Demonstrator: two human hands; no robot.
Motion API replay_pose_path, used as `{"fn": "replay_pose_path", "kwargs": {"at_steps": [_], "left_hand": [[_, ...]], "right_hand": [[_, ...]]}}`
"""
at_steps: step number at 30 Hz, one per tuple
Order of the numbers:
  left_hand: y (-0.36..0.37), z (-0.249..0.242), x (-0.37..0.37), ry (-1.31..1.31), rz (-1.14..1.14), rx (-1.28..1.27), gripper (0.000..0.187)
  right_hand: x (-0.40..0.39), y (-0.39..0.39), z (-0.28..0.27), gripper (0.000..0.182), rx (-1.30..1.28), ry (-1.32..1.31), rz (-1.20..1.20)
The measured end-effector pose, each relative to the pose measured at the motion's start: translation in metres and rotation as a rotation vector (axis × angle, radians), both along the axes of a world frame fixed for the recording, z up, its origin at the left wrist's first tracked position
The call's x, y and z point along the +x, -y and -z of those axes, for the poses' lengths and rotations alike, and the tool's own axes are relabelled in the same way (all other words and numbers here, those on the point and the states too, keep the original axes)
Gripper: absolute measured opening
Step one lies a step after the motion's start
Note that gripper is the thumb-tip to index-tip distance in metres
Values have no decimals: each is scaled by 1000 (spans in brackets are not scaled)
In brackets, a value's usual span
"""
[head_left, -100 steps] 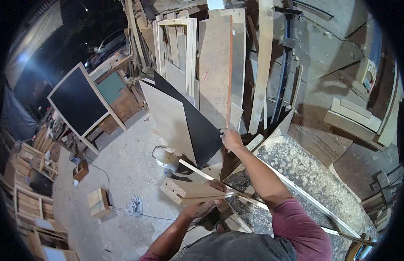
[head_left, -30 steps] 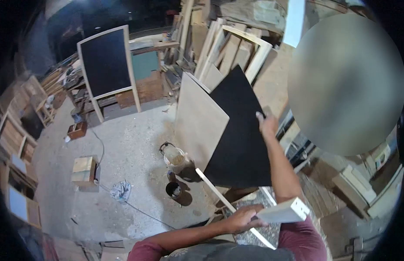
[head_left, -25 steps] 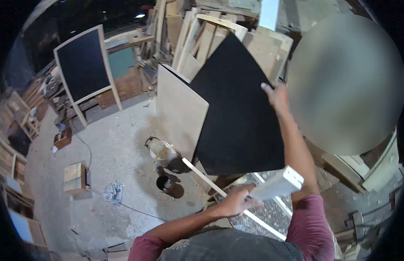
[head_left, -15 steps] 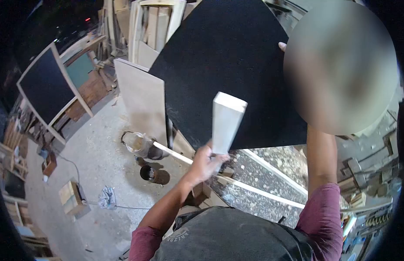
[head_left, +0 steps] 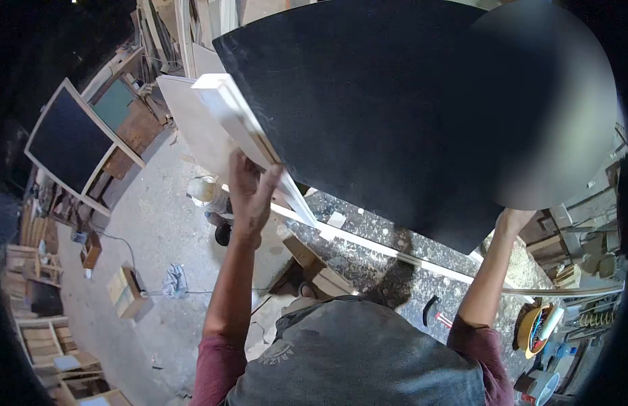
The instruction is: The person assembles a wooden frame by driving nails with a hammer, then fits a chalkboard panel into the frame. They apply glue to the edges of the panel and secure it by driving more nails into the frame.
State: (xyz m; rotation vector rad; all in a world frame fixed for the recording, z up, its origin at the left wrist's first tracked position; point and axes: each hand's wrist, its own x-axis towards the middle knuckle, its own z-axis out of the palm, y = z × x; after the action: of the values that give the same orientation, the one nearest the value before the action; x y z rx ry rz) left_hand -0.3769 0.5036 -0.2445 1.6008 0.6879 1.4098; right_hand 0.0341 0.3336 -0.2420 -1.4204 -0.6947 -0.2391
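My left hand (head_left: 251, 193) is closed around a long white wooden board (head_left: 243, 111), thumb on its right side. The board slants down to the right, along the left edge of a big black panel (head_left: 368, 115). The panel is tilted above the speckled worktable (head_left: 422, 237), on which a shadow falls. At the panel's right edge is my right hand (head_left: 515, 218), gripping there; a blurred patch hides most of its fingers. Beneath the panel, a thin white strip (head_left: 381, 250) runs across the worktable.
A pale panel (head_left: 195, 128) leans behind my left hand. On the floor at left are a bucket (head_left: 203, 191), a wooden box (head_left: 126, 292) and a crumpled cloth (head_left: 174, 281). A hammer (head_left: 432, 312) lies on the table, near a yellow container (head_left: 532, 330) of tools. A framed black panel (head_left: 74, 139) stands far left.
My left hand has moved up and left with the white board, which now tilts along the black panel. The panel has turned in view, and my right hand now shows at its lower right edge.
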Motion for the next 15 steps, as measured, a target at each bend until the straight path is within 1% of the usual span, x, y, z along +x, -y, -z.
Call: {"fn": "replay_pose_path", "kwargs": {"at_steps": [2,3,6,7,8,10,12,15], "left_hand": [[8,-16,6,28,-61,63,36],[7,-17,6,26,-59,71,36],[9,-25,8,25,-44,113,31],[13,-30,10,32,-56,63,30],[18,-34,12,40,-68,13,28],[17,-30,8,55,-50,14,29],[17,-31,8,46,-45,38,29],[22,-33,9,49,-74,57,30]], "right_hand": [[8,18,26,29,154,-79,-10],[6,22,31,30,186,-85,33],[19,38,57,34,192,-87,93],[22,43,63,38,171,-70,120],[22,45,66,38,175,-74,117],[21,49,69,40,218,-67,117],[25,58,69,38,205,-67,128],[31,64,50,34,211,-33,143]]}}
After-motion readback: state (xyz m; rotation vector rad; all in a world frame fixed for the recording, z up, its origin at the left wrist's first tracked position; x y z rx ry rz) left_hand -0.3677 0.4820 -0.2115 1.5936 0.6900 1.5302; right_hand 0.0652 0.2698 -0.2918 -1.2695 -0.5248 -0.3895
